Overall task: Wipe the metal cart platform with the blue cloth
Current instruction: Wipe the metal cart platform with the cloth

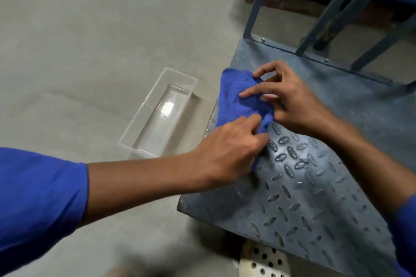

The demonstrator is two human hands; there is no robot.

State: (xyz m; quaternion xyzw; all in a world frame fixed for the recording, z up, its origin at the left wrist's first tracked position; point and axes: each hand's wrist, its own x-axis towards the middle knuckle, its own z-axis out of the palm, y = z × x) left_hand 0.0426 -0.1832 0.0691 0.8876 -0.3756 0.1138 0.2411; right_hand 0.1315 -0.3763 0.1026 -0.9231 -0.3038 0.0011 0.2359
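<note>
The blue cloth (238, 99) lies bunched on the left edge of the grey-blue metal cart platform (315, 198), which has a raised tread pattern. My left hand (229, 148) comes in from the left and pinches the cloth's near edge with its fingertips. My right hand (288, 101) rests on the cloth's right side, fingers spread, thumb and forefinger nipping a fold at the top. Part of the cloth is hidden under both hands.
A clear plastic tray (157, 114) sits on the grey concrete floor just left of the cart. The cart's upright handle frame (256, 2) rises at the platform's far end. A perforated metal plate (263, 263) shows at the bottom edge.
</note>
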